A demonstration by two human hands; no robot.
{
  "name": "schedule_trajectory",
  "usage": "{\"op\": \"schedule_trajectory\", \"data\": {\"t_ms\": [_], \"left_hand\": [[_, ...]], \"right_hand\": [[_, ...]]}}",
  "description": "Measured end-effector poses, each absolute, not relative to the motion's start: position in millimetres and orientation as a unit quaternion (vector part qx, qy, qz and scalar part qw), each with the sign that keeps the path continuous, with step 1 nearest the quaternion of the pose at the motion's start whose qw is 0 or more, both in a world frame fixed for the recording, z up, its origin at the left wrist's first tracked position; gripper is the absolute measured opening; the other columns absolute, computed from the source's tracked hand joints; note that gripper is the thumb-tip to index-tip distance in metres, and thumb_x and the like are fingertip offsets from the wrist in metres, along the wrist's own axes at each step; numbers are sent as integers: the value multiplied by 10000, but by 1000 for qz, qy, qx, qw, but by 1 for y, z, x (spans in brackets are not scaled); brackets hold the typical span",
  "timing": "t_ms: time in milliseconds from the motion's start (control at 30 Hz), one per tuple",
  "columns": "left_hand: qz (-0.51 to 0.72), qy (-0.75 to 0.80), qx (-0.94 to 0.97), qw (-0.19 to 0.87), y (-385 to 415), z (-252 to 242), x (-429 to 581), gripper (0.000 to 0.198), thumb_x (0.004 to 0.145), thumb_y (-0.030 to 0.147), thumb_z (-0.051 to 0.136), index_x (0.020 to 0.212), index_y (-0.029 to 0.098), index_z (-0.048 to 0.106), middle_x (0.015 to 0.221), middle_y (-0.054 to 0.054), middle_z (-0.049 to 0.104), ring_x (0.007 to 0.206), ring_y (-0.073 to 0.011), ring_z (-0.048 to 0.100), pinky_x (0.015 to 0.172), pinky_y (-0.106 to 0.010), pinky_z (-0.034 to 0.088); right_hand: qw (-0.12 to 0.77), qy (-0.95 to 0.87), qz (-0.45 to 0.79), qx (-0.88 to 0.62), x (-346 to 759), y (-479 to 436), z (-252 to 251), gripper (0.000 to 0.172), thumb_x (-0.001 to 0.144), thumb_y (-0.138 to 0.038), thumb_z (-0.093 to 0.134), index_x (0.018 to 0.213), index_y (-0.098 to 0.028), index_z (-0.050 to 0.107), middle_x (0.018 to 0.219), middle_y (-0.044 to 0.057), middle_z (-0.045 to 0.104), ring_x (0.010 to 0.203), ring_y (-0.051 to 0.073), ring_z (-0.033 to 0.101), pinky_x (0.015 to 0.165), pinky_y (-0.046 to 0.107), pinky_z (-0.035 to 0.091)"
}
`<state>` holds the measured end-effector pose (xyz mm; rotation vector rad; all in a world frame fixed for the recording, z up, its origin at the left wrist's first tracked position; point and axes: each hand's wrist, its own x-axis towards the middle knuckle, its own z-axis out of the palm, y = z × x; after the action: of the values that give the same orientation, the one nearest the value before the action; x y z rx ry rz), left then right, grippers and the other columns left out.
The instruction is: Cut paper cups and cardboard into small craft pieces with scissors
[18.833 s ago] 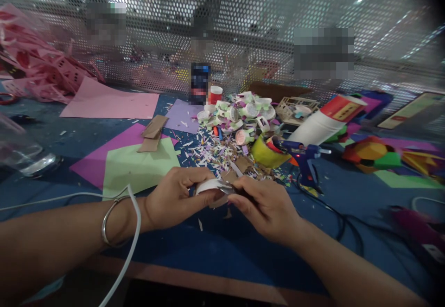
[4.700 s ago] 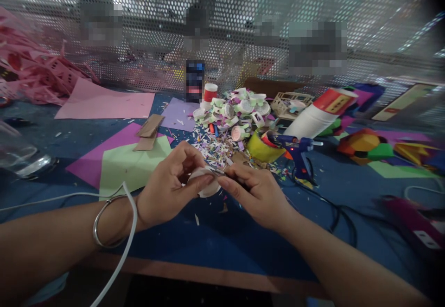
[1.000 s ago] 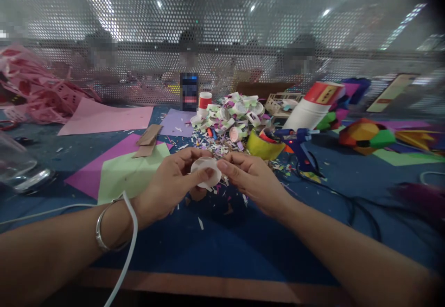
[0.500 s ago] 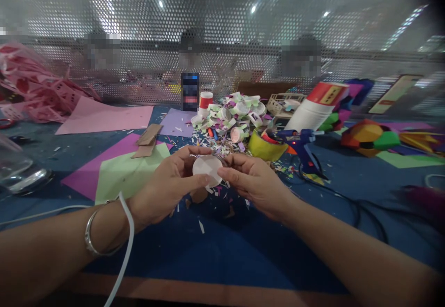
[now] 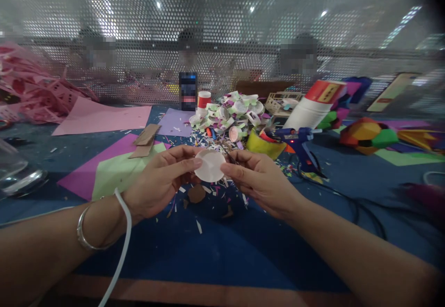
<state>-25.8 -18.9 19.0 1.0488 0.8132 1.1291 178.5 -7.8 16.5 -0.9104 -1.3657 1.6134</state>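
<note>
A round white paper disc (image 5: pixel 210 166), like the bottom of a paper cup, is held up between my two hands above the table. My left hand (image 5: pixel 170 172) pinches its left edge, thumb on the near face and fingers behind. At the right edge, my right hand (image 5: pixel 260 177) has its thumb and fingertips closed on the same disc. A thin dark pointed thing (image 5: pixel 227 151) juts up by the right fingers; what it is I cannot make out. Paper scraps and a small brown cardboard piece (image 5: pixel 196 194) lie below the hands.
Behind the hands is a heap of cut paper-cup pieces (image 5: pixel 239 107). To the right are a yellow roll (image 5: pixel 264 145), a blue glue gun (image 5: pixel 301 144) with a black cord, and stacked paper cups (image 5: pixel 309 107). Coloured paper sheets (image 5: pixel 104 117) lie left, and a phone (image 5: pixel 188 91) stands behind.
The disc has turned slightly and now faces me more squarely. My left thumb has shifted up from its lower edge to its left side.
</note>
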Motion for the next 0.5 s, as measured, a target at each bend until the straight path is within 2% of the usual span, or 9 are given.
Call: {"op": "schedule_trajectory", "data": {"t_ms": [67, 133, 233, 333, 500], "left_hand": [[493, 357, 467, 642, -21, 20, -26, 238, 845, 226, 749, 1067, 175, 681, 926, -26, 683, 782, -111, 632, 669, -203, 521], [476, 344, 487, 646, -25, 20, -25, 421, 846, 217, 749, 1241, 221, 602, 982, -29, 679, 831, -127, 638, 707, -222, 536], [444, 305, 538, 648, -29, 17, -24, 679, 760, 144, 819, 1348, 267, 503, 1071, -27, 659, 845, -120, 628, 704, -208, 531], [449, 319, 578, 601, -30, 15, -23, 659, 726, 128, 838, 1303, 221, 533, 1083, -46, 653, 831, -116, 623, 677, -185, 515], [451, 347, 586, 577, -30, 19, -23, 596, 727, 190, 842, 1247, 206, 550, 963, -20, 640, 699, -99, 594, 616, -210, 529]], "right_hand": [[407, -543, 641, -359, 178, -8, 17, 335, 735, -381, 843, 863, -160, 627, 666, -75, 474, 470, 22, 262, 406, 217, 146], [404, -546, 638, -362, 178, -8, 17, 333, 740, -388, 839, 870, -160, 634, 654, -76, 467, 465, 24, 267, 403, 216, 146], [395, -552, 633, -373, 177, -9, 18, 341, 757, -416, 823, 869, -161, 627, 651, -71, 463, 459, 25, 264, 396, 212, 141], [384, -556, 633, -377, 176, -11, 19, 348, 768, -437, 812, 854, -162, 616, 619, -77, 437, 455, 26, 249, 391, 208, 135], [385, -554, 636, -376, 177, -11, 18, 343, 761, -439, 813, 823, -172, 607, 569, -93, 388, 451, 34, 241, 389, 207, 141]]}}
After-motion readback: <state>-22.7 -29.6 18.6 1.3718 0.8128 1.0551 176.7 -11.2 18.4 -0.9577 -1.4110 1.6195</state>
